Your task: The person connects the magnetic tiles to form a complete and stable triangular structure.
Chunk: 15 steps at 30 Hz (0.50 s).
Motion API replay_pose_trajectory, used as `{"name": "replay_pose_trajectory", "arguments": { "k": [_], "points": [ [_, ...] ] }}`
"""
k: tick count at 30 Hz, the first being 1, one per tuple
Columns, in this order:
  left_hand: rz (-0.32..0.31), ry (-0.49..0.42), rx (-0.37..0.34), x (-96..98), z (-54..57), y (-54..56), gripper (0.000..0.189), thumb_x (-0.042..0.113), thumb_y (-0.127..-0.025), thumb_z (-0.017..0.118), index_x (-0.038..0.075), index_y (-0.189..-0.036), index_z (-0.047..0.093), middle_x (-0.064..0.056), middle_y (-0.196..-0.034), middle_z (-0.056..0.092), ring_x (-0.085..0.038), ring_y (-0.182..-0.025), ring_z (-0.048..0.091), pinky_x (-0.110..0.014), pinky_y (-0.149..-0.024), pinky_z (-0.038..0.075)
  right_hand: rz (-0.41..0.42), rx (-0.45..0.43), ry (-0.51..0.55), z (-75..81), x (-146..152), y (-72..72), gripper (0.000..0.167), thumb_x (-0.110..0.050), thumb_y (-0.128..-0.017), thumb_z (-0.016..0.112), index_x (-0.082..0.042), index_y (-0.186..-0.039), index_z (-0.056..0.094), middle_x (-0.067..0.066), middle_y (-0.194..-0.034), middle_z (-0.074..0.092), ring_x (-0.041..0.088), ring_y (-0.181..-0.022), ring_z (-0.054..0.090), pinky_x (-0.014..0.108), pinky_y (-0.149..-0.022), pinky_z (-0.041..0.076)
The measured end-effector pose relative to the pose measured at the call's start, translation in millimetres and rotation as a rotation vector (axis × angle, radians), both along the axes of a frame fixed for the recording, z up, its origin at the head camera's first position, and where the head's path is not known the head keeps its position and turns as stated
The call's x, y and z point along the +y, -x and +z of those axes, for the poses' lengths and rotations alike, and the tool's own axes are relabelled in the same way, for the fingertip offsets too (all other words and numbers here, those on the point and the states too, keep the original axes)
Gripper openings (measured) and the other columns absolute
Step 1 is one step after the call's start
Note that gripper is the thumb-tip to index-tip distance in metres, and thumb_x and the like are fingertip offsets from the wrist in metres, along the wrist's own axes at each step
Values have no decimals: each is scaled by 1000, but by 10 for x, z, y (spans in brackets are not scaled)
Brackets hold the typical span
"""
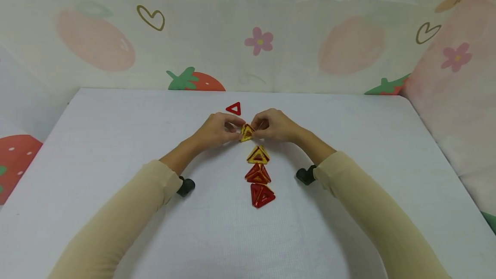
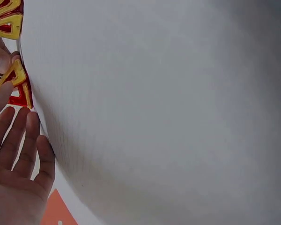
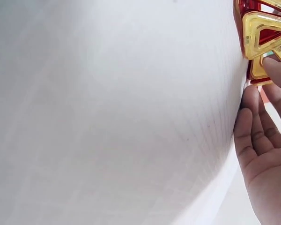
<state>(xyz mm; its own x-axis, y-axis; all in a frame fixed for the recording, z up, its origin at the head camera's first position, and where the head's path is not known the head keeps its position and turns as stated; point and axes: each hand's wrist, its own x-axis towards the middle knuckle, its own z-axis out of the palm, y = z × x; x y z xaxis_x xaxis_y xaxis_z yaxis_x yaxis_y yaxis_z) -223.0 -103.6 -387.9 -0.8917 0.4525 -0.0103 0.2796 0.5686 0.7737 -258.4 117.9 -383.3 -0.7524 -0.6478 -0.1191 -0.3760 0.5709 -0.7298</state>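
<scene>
Both hands meet at a small pyramid of yellow and red triangular magnetic tiles on the table. My left hand pinches it from the left; its thumb lies on a yellow tile and the other fingers stretch past it in the left wrist view. From the right, my right hand pinches the same pyramid between thumb and fingers. Toward me stand a yellow-and-red pyramid, a red pyramid and another red pyramid, roughly in a line. The fingers partly hide the held pyramid.
A single red triangle tile lies flat beyond the left hand. The white table ends at a printed cloth backdrop. Dark wrist devices sit by the left cuff and the right cuff.
</scene>
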Motion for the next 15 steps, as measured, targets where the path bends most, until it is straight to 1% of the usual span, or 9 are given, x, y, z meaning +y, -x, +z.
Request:
{"name": "replay_pose_trajectory", "arguments": {
  "k": [3,6,10,15],
  "points": [
    [9,-11,13,4,1,-8,35,5,-88,73,-1,-122,67,-15,-119,68,-26,-100,64,-37,-89,53,-12,-3,-3,-5,14,-2,9,-8,-88,75,-5,-95,70,5,-94,69,18,-85,62,28,-78,53],
    [37,-22,30,-4,-4,1,35,4,-89,71,-3,-123,66,-16,-116,69,-28,-101,65,-39,-91,53,-19,-3,-5,-14,31,-1,10,-9,-88,75,-5,-95,70,5,-95,69,18,-86,63,28,-78,53],
    [79,-37,52,-18,-6,40,35,5,-90,71,-3,-124,66,-16,-114,69,-27,-100,66,-39,-90,53,-29,-4,0,-17,58,-4,10,-10,-88,76,-5,-95,70,5,-95,69,18,-84,62,27,-75,53],
    [129,-45,74,-50,-16,101,35,7,-91,71,-2,-124,64,-16,-116,67,-28,-101,65,-39,-91,53,-47,-26,8,5,84,-15,13,-9,-88,76,-4,-98,69,6,-95,68,19,-84,60,26,-73,51]
  ]
}}
